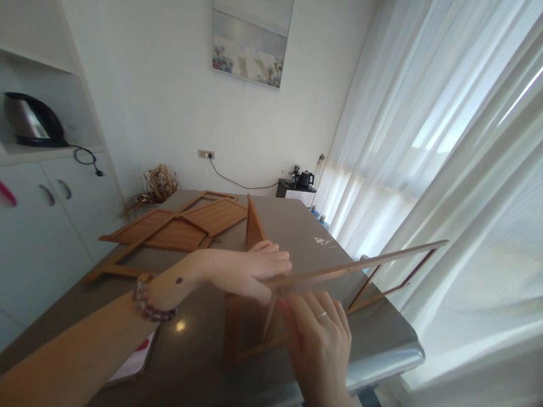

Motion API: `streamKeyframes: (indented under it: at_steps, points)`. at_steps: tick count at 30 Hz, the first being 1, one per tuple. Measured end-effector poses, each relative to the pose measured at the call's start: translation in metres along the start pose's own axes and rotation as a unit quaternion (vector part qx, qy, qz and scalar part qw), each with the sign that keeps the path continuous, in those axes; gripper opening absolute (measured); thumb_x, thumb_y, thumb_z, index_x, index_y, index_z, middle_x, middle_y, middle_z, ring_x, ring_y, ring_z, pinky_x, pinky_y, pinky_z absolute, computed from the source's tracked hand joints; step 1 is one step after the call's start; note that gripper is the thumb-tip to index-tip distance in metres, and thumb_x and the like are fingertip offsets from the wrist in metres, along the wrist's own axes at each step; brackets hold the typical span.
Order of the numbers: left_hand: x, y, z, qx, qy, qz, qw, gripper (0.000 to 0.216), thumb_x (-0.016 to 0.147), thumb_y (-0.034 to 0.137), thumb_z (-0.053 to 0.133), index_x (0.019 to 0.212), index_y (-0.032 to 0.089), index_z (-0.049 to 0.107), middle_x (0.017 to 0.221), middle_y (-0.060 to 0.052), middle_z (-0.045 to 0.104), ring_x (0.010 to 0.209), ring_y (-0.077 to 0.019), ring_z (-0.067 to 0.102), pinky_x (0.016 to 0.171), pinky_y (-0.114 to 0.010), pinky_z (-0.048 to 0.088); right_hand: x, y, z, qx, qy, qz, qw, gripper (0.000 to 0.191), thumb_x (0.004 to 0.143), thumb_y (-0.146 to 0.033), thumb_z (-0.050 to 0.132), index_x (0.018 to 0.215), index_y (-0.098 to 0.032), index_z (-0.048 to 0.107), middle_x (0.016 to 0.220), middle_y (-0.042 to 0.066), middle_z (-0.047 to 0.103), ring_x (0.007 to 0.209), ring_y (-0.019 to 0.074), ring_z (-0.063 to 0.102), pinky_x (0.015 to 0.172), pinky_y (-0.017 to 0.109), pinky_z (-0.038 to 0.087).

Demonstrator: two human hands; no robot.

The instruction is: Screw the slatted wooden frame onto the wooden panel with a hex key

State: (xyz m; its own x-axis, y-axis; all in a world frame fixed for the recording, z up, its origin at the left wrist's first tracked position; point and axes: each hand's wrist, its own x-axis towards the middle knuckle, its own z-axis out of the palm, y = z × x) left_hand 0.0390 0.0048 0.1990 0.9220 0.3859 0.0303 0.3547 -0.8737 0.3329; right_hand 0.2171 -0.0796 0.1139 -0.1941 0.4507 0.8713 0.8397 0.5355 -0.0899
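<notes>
Both my hands hold a thin wooden frame [373, 264] that sticks out to the right past the table's edge. My left hand [250, 268], with a bead bracelet at the wrist, grips the frame's top rail with curled fingers. My right hand [316, 333], wearing a ring, pinches the frame just below, near its left end. An upright wooden panel [253, 228] stands just behind my left hand. Another flat wooden frame piece [237, 339] lies under my hands on the grey table [297, 232].
Several flat wooden panels and frames [178, 226] lie at the table's far left. A phone [133, 362] rests under my left forearm. White cabinets with a kettle [29, 121] stand left. Dried grass [159, 183], a small kettle stand [299, 183] and sheer curtains [445, 169] surround the table.
</notes>
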Motion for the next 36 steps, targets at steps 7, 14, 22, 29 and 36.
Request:
streamKeyframes:
  at_steps: [7,14,22,29,36]
  points:
    - [0.000,-0.004,0.003,-0.006,-0.002,0.017,1.000,0.020,0.080,0.026,0.053,0.082,0.020,0.033,0.093,-0.002,0.044,0.092,-0.0210,0.040,0.086,-0.030,0.029,-0.002,0.008,0.006,0.095,-0.029,0.035,0.994,0.029,0.100,-0.031,0.050,0.073,-0.022,0.059,0.069,0.000,0.061,0.068,0.0166,0.050,0.064,0.028,0.030]
    - [-0.001,-0.003,0.004,0.004,0.017,0.019,1.000,0.019,0.081,0.026,0.054,0.082,0.020,0.036,0.092,-0.002,0.046,0.091,-0.0205,0.042,0.086,-0.028,0.028,0.006,0.007,-0.001,0.053,-0.028,-0.003,0.998,0.033,0.100,-0.033,0.048,0.071,-0.022,0.057,0.067,0.000,0.060,0.068,0.0176,0.046,0.063,0.030,0.028]
    - [0.000,-0.004,0.006,-0.018,0.020,0.031,0.999,0.018,0.079,0.021,0.051,0.082,0.020,0.034,0.090,-0.001,0.042,0.088,-0.0198,0.038,0.080,-0.030,0.026,-0.002,-0.002,0.002,0.148,-0.072,0.107,0.981,0.038,0.101,-0.035,0.047,0.068,-0.021,0.060,0.061,-0.001,0.060,0.057,0.0124,0.053,0.055,0.026,0.031]
    - [0.000,-0.007,0.009,-0.043,0.013,0.033,0.998,0.019,0.079,0.020,0.049,0.081,0.020,0.030,0.089,-0.001,0.037,0.088,-0.0201,0.034,0.080,-0.032,0.024,-0.008,-0.014,0.016,0.472,-0.133,0.354,0.797,0.041,0.095,-0.055,0.051,0.077,-0.019,0.061,0.061,0.001,0.067,0.049,0.0126,0.061,0.047,0.021,0.045]
    - [0.000,-0.005,0.009,-0.039,0.007,0.028,0.999,0.019,0.081,0.020,0.047,0.080,0.020,0.028,0.088,-0.001,0.037,0.086,-0.0199,0.032,0.080,-0.033,0.023,-0.009,-0.013,0.013,0.333,-0.055,0.283,0.898,0.032,0.095,-0.041,0.056,0.071,-0.020,0.060,0.057,-0.003,0.061,0.048,0.0093,0.056,0.044,0.018,0.038]
